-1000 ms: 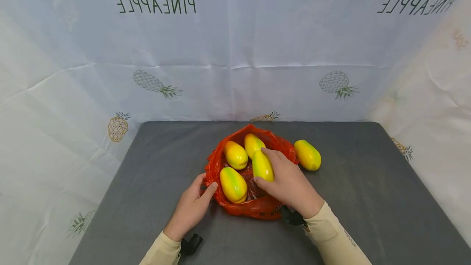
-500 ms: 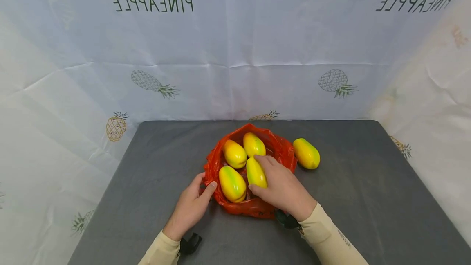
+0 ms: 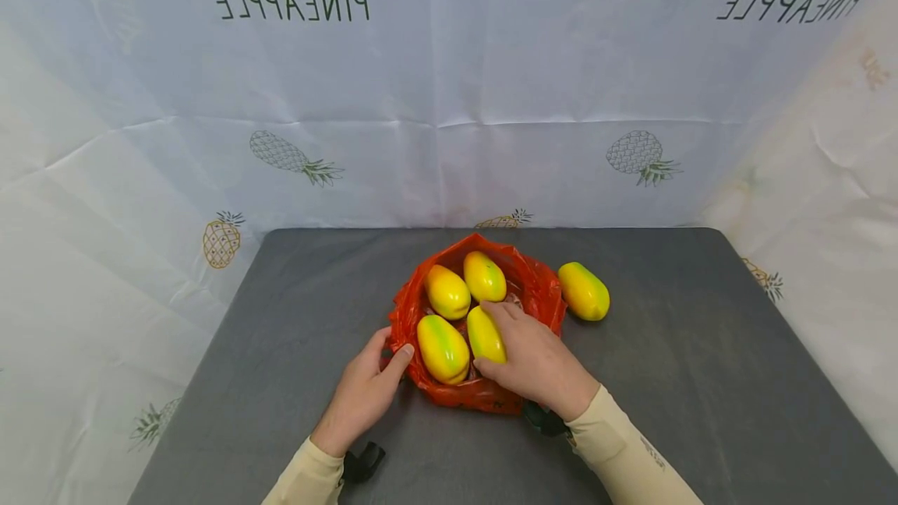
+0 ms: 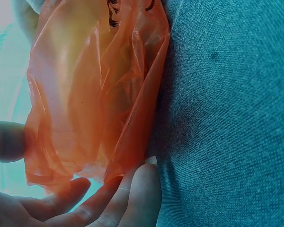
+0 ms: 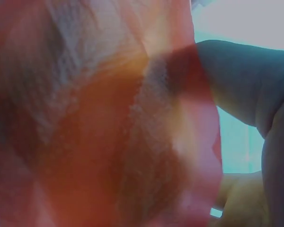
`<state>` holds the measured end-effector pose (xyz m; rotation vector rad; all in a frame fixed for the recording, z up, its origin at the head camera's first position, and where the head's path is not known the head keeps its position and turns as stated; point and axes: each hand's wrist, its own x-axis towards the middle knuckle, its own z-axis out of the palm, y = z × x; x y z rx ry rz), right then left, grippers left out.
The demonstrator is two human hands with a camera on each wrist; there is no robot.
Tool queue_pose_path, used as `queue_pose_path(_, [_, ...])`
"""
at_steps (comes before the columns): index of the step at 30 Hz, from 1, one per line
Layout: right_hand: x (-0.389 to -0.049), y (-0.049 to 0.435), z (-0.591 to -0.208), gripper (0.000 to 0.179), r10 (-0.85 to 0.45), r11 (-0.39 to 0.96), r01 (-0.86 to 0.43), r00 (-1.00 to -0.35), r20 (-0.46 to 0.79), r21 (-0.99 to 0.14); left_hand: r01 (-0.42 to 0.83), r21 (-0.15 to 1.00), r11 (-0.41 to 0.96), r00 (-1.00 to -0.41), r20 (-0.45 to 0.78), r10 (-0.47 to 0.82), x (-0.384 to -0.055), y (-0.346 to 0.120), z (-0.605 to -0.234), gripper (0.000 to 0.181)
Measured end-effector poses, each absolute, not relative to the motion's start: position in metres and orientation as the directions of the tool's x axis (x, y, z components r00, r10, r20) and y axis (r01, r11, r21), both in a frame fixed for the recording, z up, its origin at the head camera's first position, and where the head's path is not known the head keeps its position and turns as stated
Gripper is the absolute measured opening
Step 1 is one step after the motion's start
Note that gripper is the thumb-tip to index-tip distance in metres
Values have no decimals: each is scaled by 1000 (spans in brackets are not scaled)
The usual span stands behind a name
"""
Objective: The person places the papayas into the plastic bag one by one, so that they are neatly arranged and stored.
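An open red plastic bag (image 3: 543, 287) stands in the middle of the table in the head view. My left hand (image 3: 366, 396) holds its left rim, with the thumb at the edge and fingers along the outside; the left wrist view shows these fingers (image 4: 139, 198) against the thin film. Reaching into the bag's right side, my right hand (image 3: 536, 357) grips a yellow-green mango (image 3: 486, 335). Three more mangoes lie in the bag: one at the front left (image 3: 443, 349), one behind it (image 3: 447, 292) and one at the back (image 3: 485, 277). Red film blocks most of the right wrist view.
Another mango (image 3: 585, 291) lies on the grey table (image 3: 687, 365), just right of the bag. A white curtain (image 3: 449, 84) printed with pineapples hangs behind the table and along its sides.
My right hand has moved left and down into the bag with its mango, then shifted slightly lower. The left hand has stayed at the rim.
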<state>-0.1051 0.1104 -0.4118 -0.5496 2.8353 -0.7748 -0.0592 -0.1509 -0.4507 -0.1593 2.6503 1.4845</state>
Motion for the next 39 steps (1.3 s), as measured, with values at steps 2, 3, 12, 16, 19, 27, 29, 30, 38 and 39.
queue_pose_path(2, [-105,110,-412,84,-389,800,-312,-920,-48,-513,-138,844,519,-990,-136,-42,-59,-151,-450,52])
queue_pose_path(3, [-105,110,-412,83,-391,799,-313,-919,-47,-513,-137,844,518,-990,-135,-41,-59,-151,-450,52])
queue_pose_path(12, [-105,109,-415,82,-410,791,-329,-911,-48,-516,-127,846,517,-991,-124,-41,-58,-151,-451,51])
queue_pose_path(16, [-105,108,-416,82,-418,794,-341,-907,-45,-503,-130,847,516,-991,-127,-40,-58,-151,-451,52])
queue_pose_path(19, [-105,108,-417,82,-422,794,-344,-905,-47,-502,-132,846,516,-991,-130,-39,-58,-151,-452,52])
queue_pose_path(27, [-108,107,-422,81,-430,792,-341,-900,-67,-506,-132,844,520,-991,-130,-39,-59,-151,-452,51])
queue_pose_path(29, [-109,107,-424,81,-431,793,-339,-899,-73,-506,-133,843,521,-990,-132,-38,-59,-151,-452,51])
queue_pose_path(30, [-109,107,-425,81,-429,794,-336,-900,-77,-507,-134,842,522,-990,-134,-38,-59,-151,-451,51])
queue_pose_path(38, [-110,107,-426,82,-422,806,-318,-900,-108,-498,-145,842,519,-988,-146,-39,-60,-151,-450,51])
queue_pose_path(39, [-110,107,-425,83,-422,806,-317,-900,-109,-499,-148,841,520,-988,-149,-40,-60,-151,-450,51])
